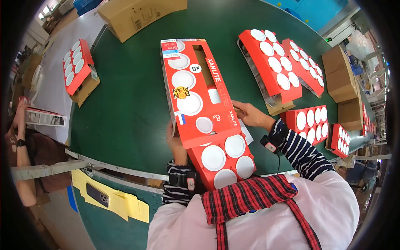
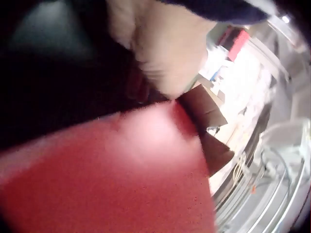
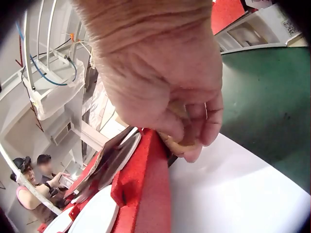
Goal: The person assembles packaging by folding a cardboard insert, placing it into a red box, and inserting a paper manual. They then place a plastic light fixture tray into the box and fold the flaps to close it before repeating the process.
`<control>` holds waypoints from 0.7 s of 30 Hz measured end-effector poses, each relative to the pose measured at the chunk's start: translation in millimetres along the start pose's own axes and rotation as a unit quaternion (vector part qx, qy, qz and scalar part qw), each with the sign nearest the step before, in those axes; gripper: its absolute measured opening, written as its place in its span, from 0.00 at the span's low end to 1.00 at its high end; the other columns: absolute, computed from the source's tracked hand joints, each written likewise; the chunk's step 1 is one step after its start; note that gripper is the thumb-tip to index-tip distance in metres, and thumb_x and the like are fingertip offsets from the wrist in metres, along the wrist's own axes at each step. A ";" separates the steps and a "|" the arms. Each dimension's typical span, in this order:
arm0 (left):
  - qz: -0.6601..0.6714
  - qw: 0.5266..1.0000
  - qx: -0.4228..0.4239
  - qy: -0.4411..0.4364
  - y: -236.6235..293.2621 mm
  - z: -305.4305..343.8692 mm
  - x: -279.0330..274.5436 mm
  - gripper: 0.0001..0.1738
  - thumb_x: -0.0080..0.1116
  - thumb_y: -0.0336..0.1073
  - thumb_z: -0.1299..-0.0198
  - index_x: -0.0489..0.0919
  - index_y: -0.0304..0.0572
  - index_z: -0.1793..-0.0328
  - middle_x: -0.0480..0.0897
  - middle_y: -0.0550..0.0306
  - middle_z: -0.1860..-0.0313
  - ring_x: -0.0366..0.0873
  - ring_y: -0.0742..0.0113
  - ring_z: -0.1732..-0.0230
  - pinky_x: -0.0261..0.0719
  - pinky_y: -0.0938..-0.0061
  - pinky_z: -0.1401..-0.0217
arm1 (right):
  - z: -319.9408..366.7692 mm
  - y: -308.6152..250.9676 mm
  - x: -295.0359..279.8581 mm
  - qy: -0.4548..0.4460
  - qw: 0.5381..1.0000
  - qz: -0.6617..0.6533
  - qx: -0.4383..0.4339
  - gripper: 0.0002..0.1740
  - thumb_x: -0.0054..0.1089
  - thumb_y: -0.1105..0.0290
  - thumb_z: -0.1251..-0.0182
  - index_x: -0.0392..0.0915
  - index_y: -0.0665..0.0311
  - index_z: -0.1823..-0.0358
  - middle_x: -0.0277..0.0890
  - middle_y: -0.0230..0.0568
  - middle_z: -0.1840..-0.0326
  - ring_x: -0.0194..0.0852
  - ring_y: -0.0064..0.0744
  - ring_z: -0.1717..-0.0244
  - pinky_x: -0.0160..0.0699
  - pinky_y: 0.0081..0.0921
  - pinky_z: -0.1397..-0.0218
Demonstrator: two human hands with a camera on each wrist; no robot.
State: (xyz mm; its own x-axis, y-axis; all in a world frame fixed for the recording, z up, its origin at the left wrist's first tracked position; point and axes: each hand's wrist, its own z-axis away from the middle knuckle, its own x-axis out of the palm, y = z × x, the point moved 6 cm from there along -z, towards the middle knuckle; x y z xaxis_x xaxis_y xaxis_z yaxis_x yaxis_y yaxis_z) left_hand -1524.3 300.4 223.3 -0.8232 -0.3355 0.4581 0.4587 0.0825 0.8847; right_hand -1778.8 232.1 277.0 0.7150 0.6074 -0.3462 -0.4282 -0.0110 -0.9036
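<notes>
A long red printed carton [image 1: 189,121] with a cut-out window lies at an angle in front of the person. Its near end overlaps a red pack of white round discs [image 1: 213,158] close to the person's body. My left hand [image 1: 177,143] grips the carton's left side near that end, its fingers hidden behind the cardboard; in the left wrist view the hand [image 2: 165,53] meets a red edge. On the opposite side, my right hand [image 1: 252,116] has curled fingers at the carton's edge. In the right wrist view, the fingers pinch a tan edge beside the red pack [image 3: 150,194].
More red packs of discs [image 1: 273,62] stand at right, another [image 1: 79,66] at far left. Brown cardboard boxes [image 1: 141,16] stand at the back and right. A phone [image 1: 98,195] lies on yellow sheets [image 1: 125,204] below the table edge. Another person's arm [image 1: 25,158] is at left.
</notes>
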 end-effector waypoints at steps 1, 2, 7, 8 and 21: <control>-0.002 1.000 -0.001 -0.002 2.1 2.6 -1.2 0.22 0.50 0.27 0.34 0.67 0.31 0.34 0.73 0.50 0.38 0.75 0.62 0.42 0.76 0.72 0.40 | 0.3 -0.6 -2.0 -0.002 1.000 0.025 0.011 0.33 0.42 0.87 0.36 0.57 0.60 0.28 0.73 0.52 0.39 0.71 0.42 0.37 0.68 0.31 0.35; -0.095 0.992 0.079 0.002 14.0 6.5 -4.1 0.23 0.52 0.24 0.36 0.68 0.31 0.34 0.75 0.49 0.40 0.77 0.63 0.44 0.76 0.72 0.42 | 0.4 -3.1 -5.5 0.001 1.000 0.022 0.013 0.33 0.42 0.87 0.36 0.57 0.60 0.28 0.73 0.52 0.39 0.71 0.42 0.37 0.68 0.31 0.35; -0.364 0.907 0.211 -0.017 38.7 6.3 -2.0 0.25 0.55 0.17 0.44 0.74 0.31 0.37 0.82 0.45 0.49 0.82 0.64 0.51 0.77 0.73 0.48 | 2.5 -11.7 -3.8 -0.035 0.999 0.015 0.026 0.31 0.41 0.86 0.34 0.56 0.63 0.28 0.67 0.50 0.34 0.66 0.37 0.33 0.64 0.29 0.32; -0.372 0.900 0.229 -0.003 46.1 8.5 5.6 0.23 0.55 0.17 0.43 0.75 0.32 0.39 0.83 0.44 0.51 0.82 0.64 0.53 0.78 0.72 0.50 | 4.6 -10.5 -3.2 -0.030 0.999 0.014 0.028 0.31 0.41 0.86 0.34 0.56 0.63 0.28 0.67 0.50 0.34 0.66 0.37 0.33 0.64 0.29 0.32; -0.433 0.882 0.154 -0.102 49.5 8.8 8.2 0.15 0.57 0.28 0.40 0.79 0.29 0.48 0.85 0.43 0.61 0.85 0.60 0.62 0.79 0.70 0.61 | 28.0 -11.0 -2.2 0.057 0.989 0.131 -0.037 0.34 0.44 0.85 0.43 0.62 0.58 0.32 0.78 0.50 0.52 0.77 0.52 0.54 0.75 0.38 0.53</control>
State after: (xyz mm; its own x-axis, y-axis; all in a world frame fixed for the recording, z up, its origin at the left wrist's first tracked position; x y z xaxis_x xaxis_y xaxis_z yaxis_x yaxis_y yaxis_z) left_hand -1511.3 309.9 271.6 -0.8780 -0.2247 -0.4226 -0.4582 0.1392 0.8779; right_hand -1791.1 253.1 294.7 0.6448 0.4826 -0.5927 -0.5684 -0.2156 -0.7940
